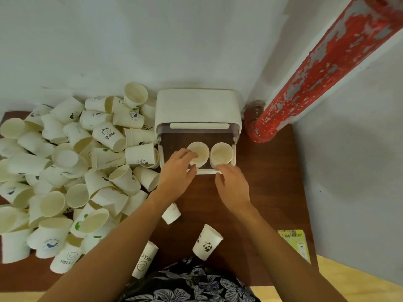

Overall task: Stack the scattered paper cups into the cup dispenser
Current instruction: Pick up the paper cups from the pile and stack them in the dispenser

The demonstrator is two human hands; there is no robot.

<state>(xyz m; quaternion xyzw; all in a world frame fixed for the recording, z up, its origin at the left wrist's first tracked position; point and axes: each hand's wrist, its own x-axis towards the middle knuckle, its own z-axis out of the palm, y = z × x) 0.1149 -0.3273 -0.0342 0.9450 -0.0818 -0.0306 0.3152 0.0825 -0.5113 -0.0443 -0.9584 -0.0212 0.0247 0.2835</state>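
Observation:
A white cup dispenser (197,110) stands against the wall with its clear drawer pulled out toward me. Two paper cups stand upright in the drawer, the left cup (200,152) and the right cup (222,154). My left hand (177,171) grips the left cup's near rim and side. My right hand (233,186) rests with curled fingers on the drawer's front edge (206,171), just below the right cup. A large pile of white paper cups (65,171) covers the table's left half.
Loose cups lie near me: a panda cup (207,241), a "HELLO" cup (145,259) and one (171,213) under my left forearm. A peeling red pipe (316,68) rises at the right of the dispenser. A yellow-green leaflet (295,243) lies on the brown table's (268,192) right edge.

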